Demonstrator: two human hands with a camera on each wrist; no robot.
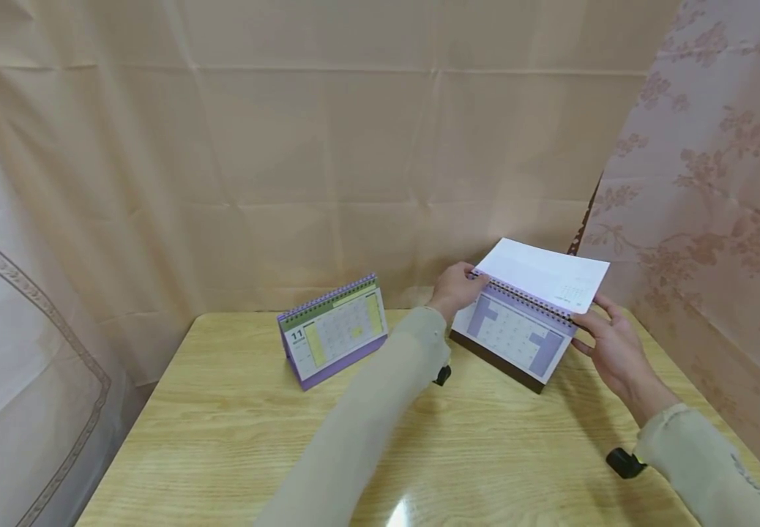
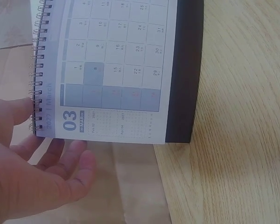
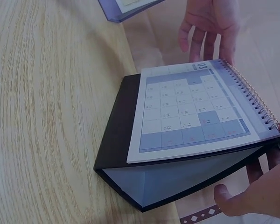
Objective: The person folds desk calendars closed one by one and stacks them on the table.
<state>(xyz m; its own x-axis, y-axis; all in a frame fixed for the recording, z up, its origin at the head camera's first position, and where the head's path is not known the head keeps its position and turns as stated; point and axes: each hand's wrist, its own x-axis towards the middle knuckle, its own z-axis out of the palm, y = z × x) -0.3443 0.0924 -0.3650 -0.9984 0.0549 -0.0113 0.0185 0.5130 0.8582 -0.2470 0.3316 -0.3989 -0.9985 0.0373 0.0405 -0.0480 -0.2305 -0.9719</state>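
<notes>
A desk calendar with a dark stand and a spiral binding stands at the right of the table, showing a purple-shaded March page. One white sheet sticks up and back from the binding. My left hand pinches the calendar's top left corner, thumb at the coil and fingers behind. At the other end, my right hand holds the top right corner, its thumb by the last rings and its fingers behind the stand. In the right wrist view the stand's hollow side faces the camera.
A second desk calendar, purple with a green and yellow November page, stands upright to the left on the wooden table. A beige curtain hangs along the back edge, and a floral curtain hangs at the right.
</notes>
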